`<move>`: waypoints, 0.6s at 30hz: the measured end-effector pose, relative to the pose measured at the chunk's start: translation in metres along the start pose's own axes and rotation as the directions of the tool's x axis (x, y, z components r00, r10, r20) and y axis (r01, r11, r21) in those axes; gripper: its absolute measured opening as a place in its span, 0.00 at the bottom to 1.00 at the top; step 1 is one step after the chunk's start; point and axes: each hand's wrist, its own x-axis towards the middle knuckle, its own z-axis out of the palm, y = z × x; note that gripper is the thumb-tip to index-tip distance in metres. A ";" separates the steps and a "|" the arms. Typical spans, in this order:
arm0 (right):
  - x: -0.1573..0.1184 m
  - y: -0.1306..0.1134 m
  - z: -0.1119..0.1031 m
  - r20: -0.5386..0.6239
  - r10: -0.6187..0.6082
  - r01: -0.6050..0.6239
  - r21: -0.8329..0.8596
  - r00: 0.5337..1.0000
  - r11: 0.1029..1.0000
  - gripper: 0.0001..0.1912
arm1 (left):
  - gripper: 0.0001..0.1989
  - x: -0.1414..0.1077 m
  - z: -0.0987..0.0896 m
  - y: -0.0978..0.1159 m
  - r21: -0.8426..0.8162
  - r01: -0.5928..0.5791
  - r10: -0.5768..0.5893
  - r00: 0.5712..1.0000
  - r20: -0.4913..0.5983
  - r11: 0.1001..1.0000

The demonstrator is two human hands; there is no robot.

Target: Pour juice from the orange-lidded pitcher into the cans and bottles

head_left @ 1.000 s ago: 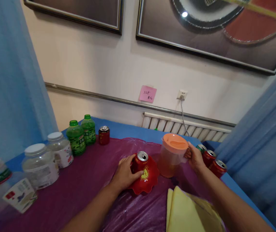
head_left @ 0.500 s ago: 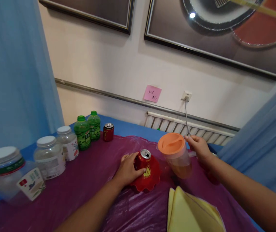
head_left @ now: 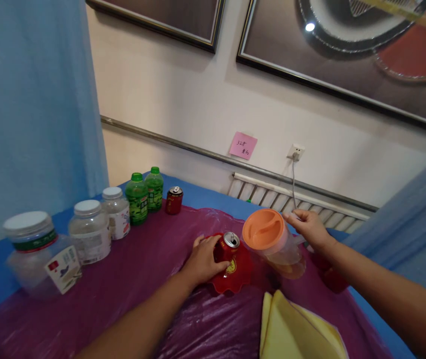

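My left hand (head_left: pixel 204 259) is wrapped round an opened red can (head_left: pixel 224 250), which stands on a red scalloped dish (head_left: pixel 241 269). In my right hand (head_left: pixel 308 227) is the handle of a clear plastic pitcher (head_left: pixel 285 254) with an orange lid (head_left: pixel 264 229) and some brownish liquid inside. The pitcher leans with its top to the left, its lid close to the can at the can's right. No liquid is seen coming out. A folded yellow cloth (head_left: pixel 295 329) lies in front of the pitcher.
Three clear jars with white lids (head_left: pixel 87 232) stand at the left. Behind them are two green bottles (head_left: pixel 137 199) and another red can (head_left: pixel 174 200). Something red (head_left: pixel 334 279) sits beneath my right forearm. Purple plastic sheeting (head_left: pixel 134 279) covers the table.
The pitcher has tilted further to the left, and its lid now faces more toward the can. My left hand still holds the can. The whole view has shifted slightly.
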 end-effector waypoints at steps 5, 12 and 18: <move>-0.002 0.000 0.004 0.011 -0.006 0.006 -0.009 1.000 1.000 0.32 | 0.35 -0.002 0.000 0.001 -0.019 -0.011 0.011 1.000 -0.001 1.000; -0.003 0.004 0.010 0.008 -0.011 0.011 -0.015 1.000 1.000 0.32 | 0.34 -0.002 0.000 0.001 -0.042 -0.038 0.038 0.999 -0.004 0.998; -0.004 0.003 0.012 0.048 -0.011 0.012 -0.030 0.999 0.999 0.32 | 0.34 -0.004 -0.001 0.002 -0.052 -0.039 0.039 0.999 -0.006 0.998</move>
